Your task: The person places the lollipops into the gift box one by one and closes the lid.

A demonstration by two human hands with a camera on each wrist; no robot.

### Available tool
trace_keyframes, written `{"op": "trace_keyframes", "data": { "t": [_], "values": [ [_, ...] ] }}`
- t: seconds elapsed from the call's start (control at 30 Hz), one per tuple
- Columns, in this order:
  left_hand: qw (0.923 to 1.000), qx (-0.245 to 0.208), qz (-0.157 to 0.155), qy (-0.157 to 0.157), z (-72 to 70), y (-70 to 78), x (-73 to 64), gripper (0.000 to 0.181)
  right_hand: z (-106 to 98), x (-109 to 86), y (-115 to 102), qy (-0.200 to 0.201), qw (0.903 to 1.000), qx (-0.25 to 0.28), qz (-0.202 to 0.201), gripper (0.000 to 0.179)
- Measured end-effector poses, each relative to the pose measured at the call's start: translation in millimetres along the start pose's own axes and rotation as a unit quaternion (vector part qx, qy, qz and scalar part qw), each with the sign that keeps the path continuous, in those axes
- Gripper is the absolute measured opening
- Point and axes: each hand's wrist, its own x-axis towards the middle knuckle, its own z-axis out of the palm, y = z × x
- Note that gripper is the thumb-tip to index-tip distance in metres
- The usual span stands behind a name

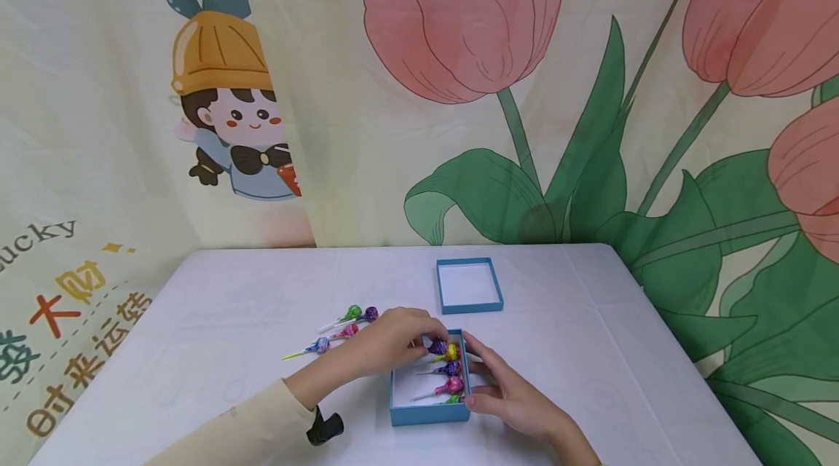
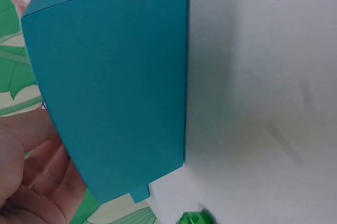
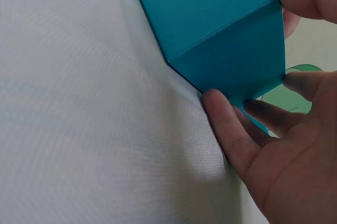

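A blue box (image 1: 429,414) with a white inside stands on the table, several wrapped lollipops lined up along its right side. Over its far end reaches my left hand (image 1: 393,341), fingertips and thumb at a purple lollipop (image 1: 437,346), which they appear to pinch. Yellow (image 1: 453,352) and pink (image 1: 452,385) lollipops lie nearer in the box. My right hand (image 1: 514,397) holds the box's right side, thumb by the near corner and fingers along the wall. In the left wrist view the box wall (image 2: 116,87) hides most of the lollipops.
Left of the box lie several loose lollipops, among them a green one (image 1: 354,312) and a blue one (image 1: 320,345). A shallow blue-rimmed lid (image 1: 472,307) lies beyond the box on the white table (image 1: 249,291). Behind hangs a printed curtain (image 1: 341,160).
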Motion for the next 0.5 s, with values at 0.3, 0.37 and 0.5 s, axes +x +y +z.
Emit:
{"op": "trace_keyframes", "data": {
  "t": [0.3, 0.37, 0.5],
  "values": [
    [0.9999, 0.009, 0.012, -0.006, 11.3, -1.7, 0.7, 0.032, 0, 0.5, -2, -0.003, 1.0, 0.0, -0.006, 0.091],
    [0.9998, 0.014, 0.007, -0.009, 13.3, -1.6, 0.8, 0.032, 0, 0.2, -2, -0.005, 1.0, 0.002, -0.008, 0.091],
    [0.9997, 0.018, -0.006, -0.014, 16.4, -1.3, 1.0, 0.032, 0, 0.2, -1, -0.007, 0.9999, 0.002, -0.01, 0.091]
  ]
}}
